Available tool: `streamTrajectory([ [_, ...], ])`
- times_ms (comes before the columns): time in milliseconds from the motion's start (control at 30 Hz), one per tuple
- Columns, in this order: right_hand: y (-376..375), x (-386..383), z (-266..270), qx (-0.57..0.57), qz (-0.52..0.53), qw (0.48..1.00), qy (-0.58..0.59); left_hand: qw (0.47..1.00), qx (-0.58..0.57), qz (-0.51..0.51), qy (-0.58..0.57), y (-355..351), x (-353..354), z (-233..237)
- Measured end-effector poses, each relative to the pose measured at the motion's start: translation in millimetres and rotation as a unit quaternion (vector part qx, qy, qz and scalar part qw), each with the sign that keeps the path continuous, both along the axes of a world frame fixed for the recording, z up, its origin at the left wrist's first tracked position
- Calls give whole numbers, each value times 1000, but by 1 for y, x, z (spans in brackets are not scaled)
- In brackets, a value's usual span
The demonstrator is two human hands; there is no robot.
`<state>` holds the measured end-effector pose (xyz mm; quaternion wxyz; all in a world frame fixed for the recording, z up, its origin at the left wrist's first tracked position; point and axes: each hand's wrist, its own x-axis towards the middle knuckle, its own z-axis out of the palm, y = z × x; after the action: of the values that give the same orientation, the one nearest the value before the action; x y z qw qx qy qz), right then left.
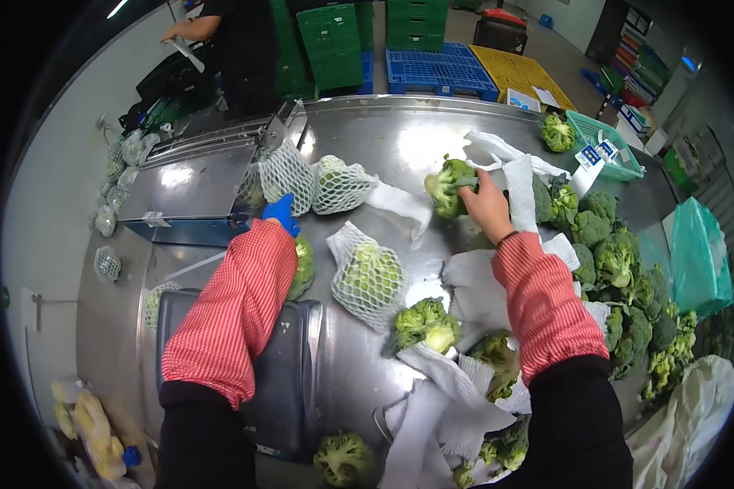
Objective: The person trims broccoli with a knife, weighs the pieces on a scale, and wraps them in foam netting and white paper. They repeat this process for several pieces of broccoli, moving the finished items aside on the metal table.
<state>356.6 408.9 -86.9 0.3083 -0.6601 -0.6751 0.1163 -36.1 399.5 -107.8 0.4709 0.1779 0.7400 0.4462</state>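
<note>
My left hand (282, 214), in a blue glove, grips the lower edge of a broccoli in a white foam net (287, 177) beside the metal box-shaped machine (200, 183). My bare right hand (487, 202) is closed around a broccoli head (449, 187), its cut stem facing left, above the steel table (359, 130). Between my hands lie a netted broccoli (338, 186) with a loose white sleeve end and another netted broccoli (369, 275). An unwrapped broccoli (302, 269) sits below my left wrist, partly hidden by the sleeve.
A broccoli pile (620, 269) fills the right side, near a teal basket (607, 147) and green bag (700, 257). Empty white net sleeves (432, 416) lie in front. A dark tray (289, 375) is under my left arm. Another person (249, 49) stands behind the machine.
</note>
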Motion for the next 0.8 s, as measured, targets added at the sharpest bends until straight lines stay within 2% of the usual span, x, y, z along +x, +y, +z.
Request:
streamTrajectory([
  [33,-4,-4,2,-9,-14,997,70,998,48,-8,46,-18,13,24],
  [67,-30,-22,33,-92,29,973,207,991,93,-13,91,-37,20,42],
  [100,-46,-33,40,-118,104,930,331,977,201,-11,65,-57,22,57],
  [133,-70,-51,59,-180,134,890,396,951,307,-10,40,-80,25,74],
  [200,-118,-93,83,-292,185,830,439,869,460,-14,182,-149,49,143],
  [267,-167,-140,99,-361,253,749,494,787,544,-121,263,-230,61,182],
  [333,-210,-186,95,-379,296,738,473,724,521,-337,302,-293,62,202],
  [400,-242,-225,90,-400,313,738,443,607,494,-518,344,-342,67,218],
  [433,-257,-237,89,-418,310,741,425,658,452,-520,306,-363,75,205],
  [533,-286,-242,94,-396,317,805,308,725,408,-517,201,-405,81,174],
  [600,-298,-226,98,-226,312,904,186,767,376,-493,166,-433,81,156],
  [633,-306,-210,98,-140,306,934,122,791,345,-486,137,-450,82,147],
  [700,-316,-162,127,-147,257,954,51,840,285,-454,89,-477,81,133],
  [733,-314,-137,110,-32,228,973,-20,836,276,-458,126,-487,83,131],
  [767,-312,-115,105,-3,176,981,-75,857,253,-439,91,-498,83,130],
  [800,-308,-91,84,171,148,962,-151,875,236,-419,57,-505,85,130],
])
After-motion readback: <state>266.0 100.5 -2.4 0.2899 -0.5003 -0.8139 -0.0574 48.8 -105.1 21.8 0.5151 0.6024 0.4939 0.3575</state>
